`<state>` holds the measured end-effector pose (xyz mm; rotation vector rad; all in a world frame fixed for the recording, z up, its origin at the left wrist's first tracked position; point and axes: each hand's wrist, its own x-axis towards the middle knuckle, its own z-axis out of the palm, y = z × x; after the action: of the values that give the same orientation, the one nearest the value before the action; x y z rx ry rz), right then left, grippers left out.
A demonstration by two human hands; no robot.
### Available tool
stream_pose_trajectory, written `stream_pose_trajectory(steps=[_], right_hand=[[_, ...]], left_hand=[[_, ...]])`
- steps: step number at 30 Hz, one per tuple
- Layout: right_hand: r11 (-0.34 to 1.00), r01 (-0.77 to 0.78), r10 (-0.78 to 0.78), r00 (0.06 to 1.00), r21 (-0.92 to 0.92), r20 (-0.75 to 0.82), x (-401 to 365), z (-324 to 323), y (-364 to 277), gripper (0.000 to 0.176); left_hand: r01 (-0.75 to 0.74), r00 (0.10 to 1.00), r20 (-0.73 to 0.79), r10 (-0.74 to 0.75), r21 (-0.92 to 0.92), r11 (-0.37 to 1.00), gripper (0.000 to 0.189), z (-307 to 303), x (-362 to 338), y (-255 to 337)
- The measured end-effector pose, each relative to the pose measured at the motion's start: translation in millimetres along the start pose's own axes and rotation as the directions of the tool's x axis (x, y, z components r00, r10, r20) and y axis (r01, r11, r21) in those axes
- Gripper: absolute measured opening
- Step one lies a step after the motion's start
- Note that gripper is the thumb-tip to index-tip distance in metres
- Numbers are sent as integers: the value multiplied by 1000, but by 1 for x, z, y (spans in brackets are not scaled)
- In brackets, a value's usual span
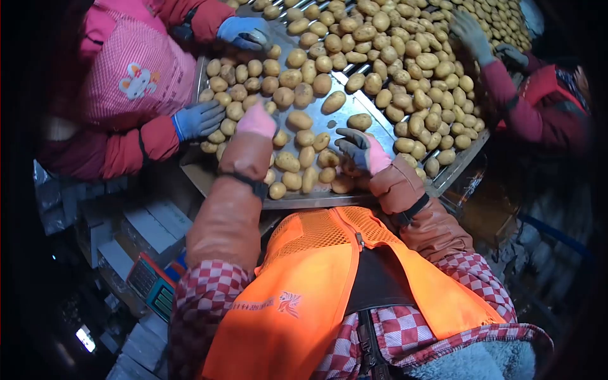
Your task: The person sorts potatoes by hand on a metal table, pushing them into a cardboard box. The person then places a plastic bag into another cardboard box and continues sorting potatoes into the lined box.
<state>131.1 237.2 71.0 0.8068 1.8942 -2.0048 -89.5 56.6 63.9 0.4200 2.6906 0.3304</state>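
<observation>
Potatoes [303,120] lie across the metal table [373,115], heaped thickly from twelve to three o'clock, with a looser group toward nine and others by the near edge at six. The person's left hand [256,120], in pink, is over the group toward nine; I can't tell how its fingers stand or whether they grip anything. The right hand [362,151], its glove dark at the fingers, is near the edge at five, fingers a little apart, just above potatoes. A co-worker's blue gloves [199,120] are at nine and eleven, another's grey glove [472,39] at one.
</observation>
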Motion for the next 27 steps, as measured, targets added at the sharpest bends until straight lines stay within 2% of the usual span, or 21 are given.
stream_pose_trajectory(steps=[2,4,5,6,7,8,9,10,11,12,14,16,17,18,19,21,22,24,25,26,27], right_hand=[[914,53,-60,998,402,6,-6,-4,6,51],[683,14,22,999,730,-40,-16,6,-4,52],[524,-4,104,993,852,-59,-20,9,-8,52],[549,2,59,997,836,-40,-14,5,4,52],[574,13,16,1000,819,-27,1,-2,24,53],[599,28,-20,1000,800,-21,8,-14,41,53],[678,3,-38,999,735,31,7,-24,50,53],[658,23,-60,998,753,22,-5,-27,55,53],[638,40,-82,997,769,16,-18,-30,55,54],[552,14,-73,997,834,31,-27,-34,52,55],[427,-12,-72,996,904,48,-45,-44,49,58],[364,-7,-100,994,931,47,-59,-59,51,60],[379,89,-149,988,921,-34,-61,-63,70,60],[570,152,-135,987,808,-91,-76,-73,73,60],[734,195,-131,981,651,-146,-100,-84,71,60],[831,110,12,977,545,-215,-157,-98,60,58],[785,12,159,963,620,-220,-187,-112,59,55],[957,-162,226,937,242,-265,-233,-163,141,51],[966,-235,191,930,-109,-314,-267,-196,196,50],[847,-292,137,927,-443,-349,-289,-213,231,50],[878,-395,211,827,-271,-521,-298,-207,228,49]], left_hand=[[-65,996,51,76,-190,980,40,-8,-28,17],[-413,882,154,446,-207,887,41,-1,-47,44],[-382,873,275,402,-124,916,42,-15,-46,71],[-490,862,53,504,-165,856,40,-13,-34,83],[-458,889,-31,457,-86,885,37,-13,-10,96],[-542,831,-261,492,-173,822,38,-4,26,95],[-505,832,-259,491,13,863,45,-4,58,98],[-476,842,-275,465,28,879,51,18,91,85],[-443,822,-271,501,247,862,57,24,72,96],[-469,839,-103,535,364,805,64,37,69,92],[-479,830,-123,545,343,808,62,66,41,70],[-446,811,-78,580,559,699,60,60,-14,65],[-466,818,-29,574,551,692,58,57,-36,52],[-484,823,16,567,543,686,56,55,-51,38],[-522,807,-33,589,426,739,55,57,-59,24],[-563,797,-142,588,179,807,54,63,-67,-17],[-536,813,-119,569,225,813,53,63,-68,-31],[-479,848,-80,524,305,823,50,67,-73,-54],[-455,865,-68,498,313,834,51,68,-79,-65],[-389,902,-59,428,320,864,51,65,-86,-66],[-319,934,-48,353,328,889,50,60,-97,-61]])
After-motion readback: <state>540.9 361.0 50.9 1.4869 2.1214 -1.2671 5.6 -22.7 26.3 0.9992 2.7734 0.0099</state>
